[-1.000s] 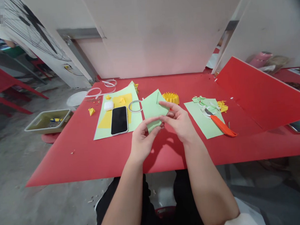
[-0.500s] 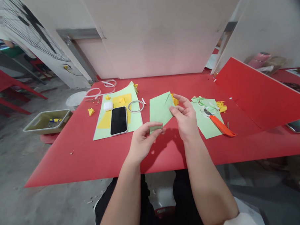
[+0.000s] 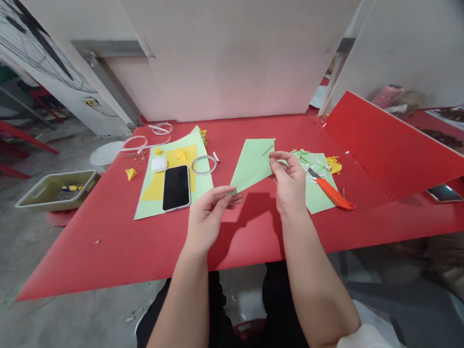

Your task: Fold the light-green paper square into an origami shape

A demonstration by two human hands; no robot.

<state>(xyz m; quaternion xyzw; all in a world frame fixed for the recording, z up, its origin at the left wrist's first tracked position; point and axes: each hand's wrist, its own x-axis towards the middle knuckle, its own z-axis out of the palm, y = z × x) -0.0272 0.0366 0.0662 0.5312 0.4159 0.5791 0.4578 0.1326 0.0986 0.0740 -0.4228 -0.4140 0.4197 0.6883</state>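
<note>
A sheet of light green paper (image 3: 250, 163) is held up above the red table, tilted, with a small slit or crease near its upper right corner. My left hand (image 3: 212, 208) pinches its lower left corner between thumb and fingers. At its right edge, my right hand (image 3: 288, 179) grips it between thumb and forefinger. Just right of that hand, an orange-handled utility knife (image 3: 335, 194) lies across another green sheet (image 3: 313, 198) strewn with green and white paper scraps (image 3: 302, 154). Yellow paper scraps (image 3: 334, 164) sit beside that sheet.
Left on the table (image 3: 124, 255) are a large green sheet (image 3: 149, 208), yellow paper (image 3: 150, 190), a phone (image 3: 176, 187), a white case (image 3: 159, 164) and a tape ring (image 3: 203, 165). A red board (image 3: 392, 146) leans at right. A bin (image 3: 59, 189) stands beyond the left edge.
The green paper has been turned and spread out flatter between my hands. My left hand has shifted left, and the whole view has swung slightly right.
</note>
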